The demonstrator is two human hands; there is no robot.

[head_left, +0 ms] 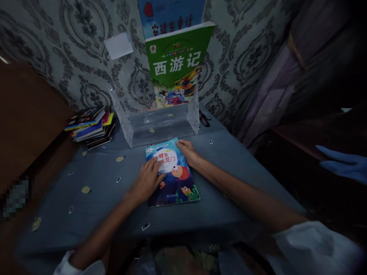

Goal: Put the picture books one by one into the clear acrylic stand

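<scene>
A blue children's picture book (172,189) with orange fish on its cover lies face up near the middle of the table. My left hand (147,178) rests on the left part of the cover, its fingers stretched out over it. At the book's upper right edge, my right hand (187,151) is closed, with the thumb on the cover and the other fingers partly hidden. Just behind the book stands a clear acrylic book stand (163,131). A green book (177,72) leans upright at the stand's back, with a blue book (172,17) behind it.
A stack of books (91,128) sits at the table's back left. Dark glasses (204,119) lie right of the stand. The cloth-covered table (100,214) meets a patterned wall (86,57). A purple curtain (269,88) hangs at right. A blue glove-like shape (344,162) shows far right.
</scene>
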